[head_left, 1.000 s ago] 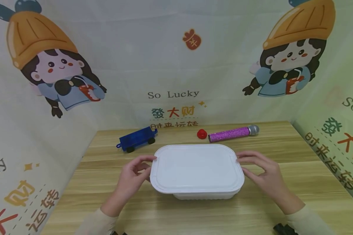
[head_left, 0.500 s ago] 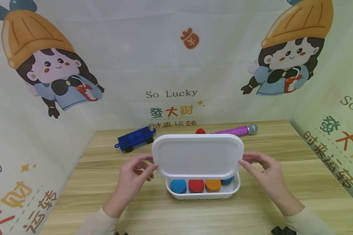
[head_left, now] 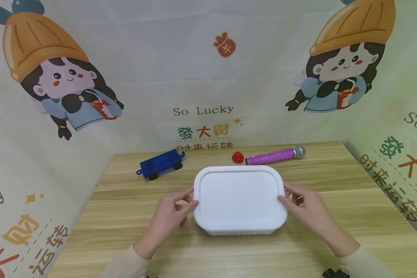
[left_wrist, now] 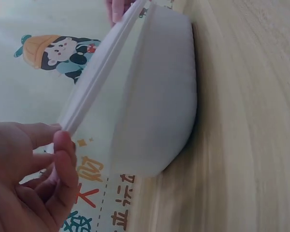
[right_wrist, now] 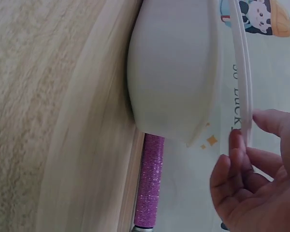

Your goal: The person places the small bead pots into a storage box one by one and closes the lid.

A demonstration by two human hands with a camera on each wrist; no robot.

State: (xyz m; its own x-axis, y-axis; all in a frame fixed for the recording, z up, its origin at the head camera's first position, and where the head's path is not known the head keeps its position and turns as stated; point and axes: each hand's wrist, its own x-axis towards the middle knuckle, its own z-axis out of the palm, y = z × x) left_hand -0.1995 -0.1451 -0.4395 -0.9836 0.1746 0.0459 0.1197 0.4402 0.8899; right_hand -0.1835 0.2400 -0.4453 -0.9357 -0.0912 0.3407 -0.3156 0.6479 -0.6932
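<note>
A white rounded-corner lid (head_left: 239, 199) is held above a white plastic container (head_left: 241, 233) on the wooden table. My left hand (head_left: 170, 210) pinches its left edge between thumb and fingers. At the opposite edge, my right hand (head_left: 305, 204) grips it the same way. Both wrist views show a gap between the lid's rim (right_wrist: 244, 72) and the container wall (left_wrist: 159, 92), so the two are apart along the visible sides. From the head view, the lid covers the container's opening and hides what is inside.
Behind the container, a blue toy wagon (head_left: 161, 164) stands at the back left. A small red object (head_left: 238, 157) and a purple glittery microphone (head_left: 274, 156) lie at the back right. Printed cloth (head_left: 142, 77) walls in the table's back and sides.
Half a second ago the lid was tilted up, showing blue, red and orange round-topped pieces in the container. It has since come down flatter over them, its left end shifting right with my left hand.
</note>
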